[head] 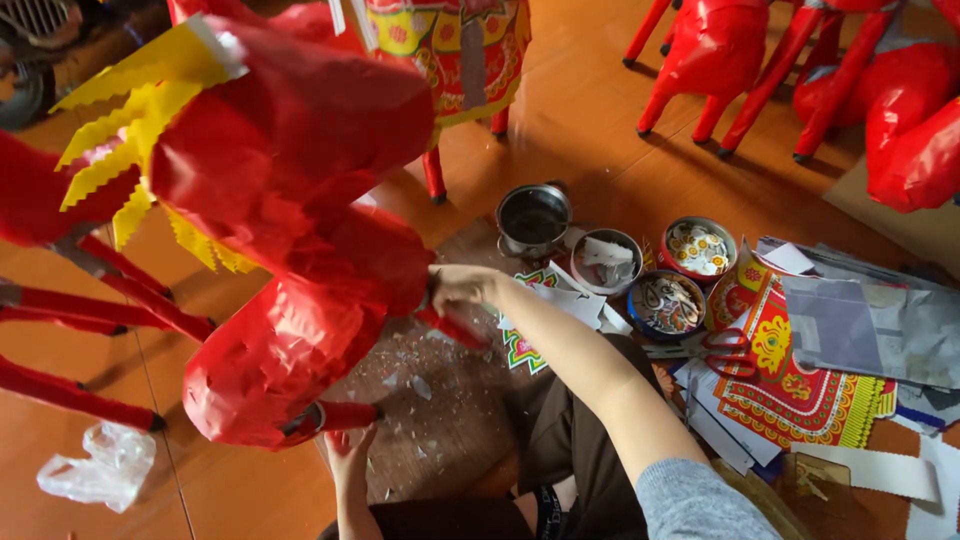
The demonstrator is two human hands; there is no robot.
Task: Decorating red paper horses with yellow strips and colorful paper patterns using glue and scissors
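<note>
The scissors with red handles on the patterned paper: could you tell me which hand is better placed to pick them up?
Probably the right hand. The scissors lie on its side. The left hand props the red paper figure from below at its red leg on the far side.

Glossy orange-brown plank floor [580, 110] under soft daylight, red paper figures [715, 50] along the far side

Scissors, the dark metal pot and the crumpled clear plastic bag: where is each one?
Scissors [722, 347], head view, on the red handles.
Dark metal pot [533, 217], head view, on its dark inside.
Crumpled clear plastic bag [100, 468], head view, on its middle folds, lying on the floor.
</note>
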